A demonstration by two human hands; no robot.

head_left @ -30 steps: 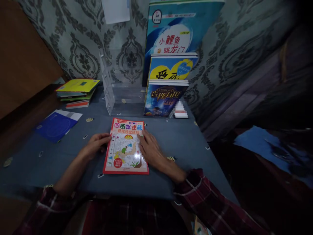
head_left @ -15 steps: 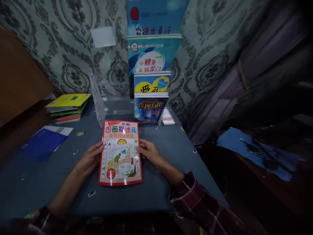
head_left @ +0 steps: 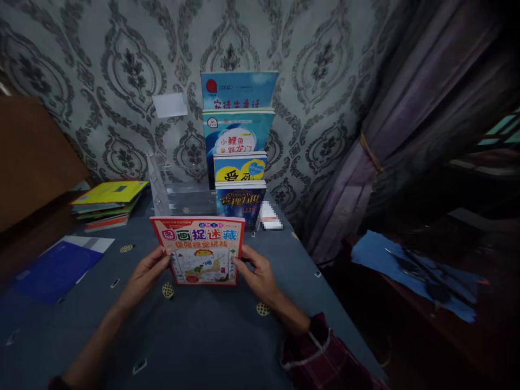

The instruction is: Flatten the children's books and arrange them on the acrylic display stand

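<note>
Left hand (head_left: 146,270) and right hand (head_left: 257,275), two in all, each pinch a side edge of one red-bordered book (head_left: 203,246), thumbs on the cover, other fingers mostly hidden behind. Book is in front of the clear rack (head_left: 157,189), cover toward the wearer, near upright. Change: a second ago it lay flat with the right hand over its cover; now it's tipped up and gripped from both sides, so it reads as in hand rather than resting. Can't tell if the bottom edge touches the surface (head_left: 211,341). Further out, counts: four tiers of books (head_left: 239,130) show in the rack's right part, some tiers with more than one edge, so exact number unclear. One yellow-topped stack (head_left: 108,193) left of the rack, several books, not countable. One blue booklet (head_left: 60,269) front-left of the rack, with a pale sheet under it. One pixelated white item (head_left: 270,215) just right of the rack. One white card (head_left: 169,105) above the rack's left part. One blue cloth (head_left: 369,255) well right of the rack, dark objects on it, unclear.
</note>
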